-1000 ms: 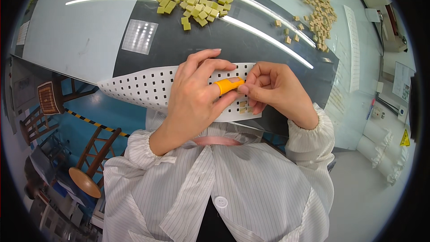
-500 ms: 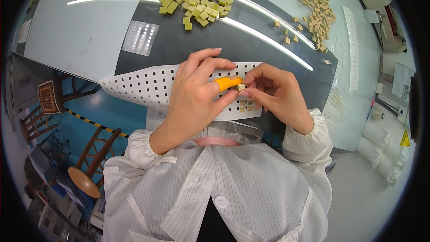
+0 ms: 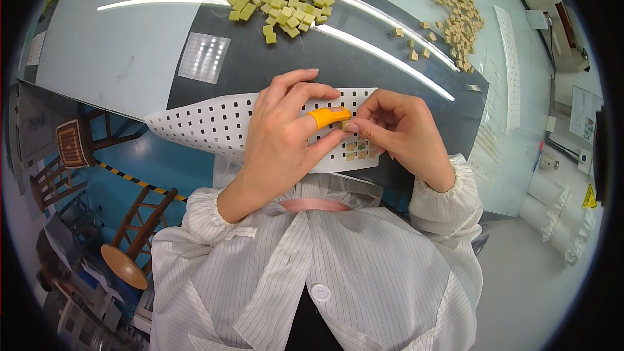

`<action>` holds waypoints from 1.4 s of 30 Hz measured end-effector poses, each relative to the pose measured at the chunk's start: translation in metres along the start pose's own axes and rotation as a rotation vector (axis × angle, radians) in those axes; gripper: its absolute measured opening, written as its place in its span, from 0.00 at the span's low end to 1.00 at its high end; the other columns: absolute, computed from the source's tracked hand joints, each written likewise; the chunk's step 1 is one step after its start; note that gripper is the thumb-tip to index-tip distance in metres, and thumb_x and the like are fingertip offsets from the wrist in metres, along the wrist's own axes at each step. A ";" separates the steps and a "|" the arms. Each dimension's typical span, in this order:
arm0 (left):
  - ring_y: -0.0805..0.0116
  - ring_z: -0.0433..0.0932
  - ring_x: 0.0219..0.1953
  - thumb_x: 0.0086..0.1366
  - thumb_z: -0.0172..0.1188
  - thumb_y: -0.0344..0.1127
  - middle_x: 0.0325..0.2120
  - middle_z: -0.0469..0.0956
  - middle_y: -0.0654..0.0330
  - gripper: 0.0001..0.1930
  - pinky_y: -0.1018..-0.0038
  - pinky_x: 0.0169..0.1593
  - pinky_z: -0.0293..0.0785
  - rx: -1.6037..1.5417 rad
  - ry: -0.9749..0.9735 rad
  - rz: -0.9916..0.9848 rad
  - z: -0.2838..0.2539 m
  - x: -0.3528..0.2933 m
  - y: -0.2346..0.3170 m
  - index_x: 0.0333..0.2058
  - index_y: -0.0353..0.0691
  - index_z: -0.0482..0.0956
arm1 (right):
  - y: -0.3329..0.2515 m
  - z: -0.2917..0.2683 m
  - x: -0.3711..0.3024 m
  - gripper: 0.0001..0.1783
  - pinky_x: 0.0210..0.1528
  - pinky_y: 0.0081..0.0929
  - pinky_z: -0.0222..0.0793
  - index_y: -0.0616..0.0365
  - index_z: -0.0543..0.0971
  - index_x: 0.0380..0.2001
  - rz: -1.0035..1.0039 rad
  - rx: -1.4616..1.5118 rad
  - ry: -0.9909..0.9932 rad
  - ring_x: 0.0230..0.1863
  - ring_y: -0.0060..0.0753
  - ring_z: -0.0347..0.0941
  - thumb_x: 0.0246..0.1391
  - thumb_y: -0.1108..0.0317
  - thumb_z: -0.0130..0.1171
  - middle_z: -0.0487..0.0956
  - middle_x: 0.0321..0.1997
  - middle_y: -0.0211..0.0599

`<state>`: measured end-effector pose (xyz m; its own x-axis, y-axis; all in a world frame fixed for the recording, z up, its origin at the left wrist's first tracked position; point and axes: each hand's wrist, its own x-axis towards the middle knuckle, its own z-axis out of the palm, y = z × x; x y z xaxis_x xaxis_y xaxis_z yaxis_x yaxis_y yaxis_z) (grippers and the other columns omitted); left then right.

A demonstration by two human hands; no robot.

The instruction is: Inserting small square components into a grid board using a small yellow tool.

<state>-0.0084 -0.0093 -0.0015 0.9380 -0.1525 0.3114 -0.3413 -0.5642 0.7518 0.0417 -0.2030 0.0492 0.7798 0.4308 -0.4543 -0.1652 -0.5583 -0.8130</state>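
My left hand [image 3: 279, 130] has a yellow finger cot [image 3: 330, 117] on one finger. Between that finger and the thumb it pinches a small greenish block [image 3: 344, 126], while its other fingers stretch over a white perforated sheet [image 3: 227, 131]. From the other side my right hand [image 3: 409, 133] has its thumb and finger closed on the same block, hiding much of it. Rows of square black holes run across the sheet. Below the right fingertips, several small beige and green pieces [image 3: 352, 155] show at the holes near the sheet's corner.
Olive-green square blocks [image 3: 286, 10] lie piled at the far side of the dark work surface [image 3: 273, 62]. A heap of smaller beige cubes [image 3: 460, 16] sits far right. A thin translucent grid square [image 3: 204, 57] lies left of the hands. Wooden stools [image 3: 123, 266] stand on the floor at left.
The right thumb and fingertips have shifted slightly left over the small block, covering more of it. My left hand has hardly moved.
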 end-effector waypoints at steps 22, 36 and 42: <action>0.56 0.72 0.55 0.46 0.74 0.33 0.41 0.80 0.63 0.10 0.61 0.53 0.69 0.016 0.037 0.036 0.004 -0.002 -0.002 0.29 0.39 0.86 | 0.019 0.024 -0.028 0.07 0.25 0.15 0.62 0.63 0.82 0.35 -0.205 -0.326 0.571 0.22 0.15 0.66 0.50 0.78 0.69 0.77 0.31 0.28; 0.55 0.72 0.56 0.45 0.75 0.31 0.41 0.81 0.62 0.11 0.61 0.54 0.71 0.019 0.026 0.026 0.002 -0.002 -0.001 0.30 0.38 0.87 | 0.021 0.022 -0.026 0.06 0.25 0.15 0.62 0.63 0.82 0.32 -0.218 -0.339 0.579 0.22 0.15 0.66 0.51 0.77 0.68 0.77 0.31 0.28; 0.54 0.73 0.56 0.44 0.76 0.30 0.41 0.81 0.61 0.12 0.61 0.55 0.72 0.020 0.015 0.013 0.000 -0.001 0.001 0.30 0.38 0.87 | 0.021 0.018 -0.025 0.05 0.25 0.14 0.61 0.63 0.81 0.31 -0.152 -0.295 0.536 0.22 0.12 0.64 0.52 0.77 0.68 0.77 0.27 0.26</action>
<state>-0.0097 -0.0098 -0.0013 0.9326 -0.1478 0.3294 -0.3516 -0.5789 0.7357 0.0078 -0.2127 0.0370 0.9883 0.1486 -0.0337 0.0856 -0.7240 -0.6844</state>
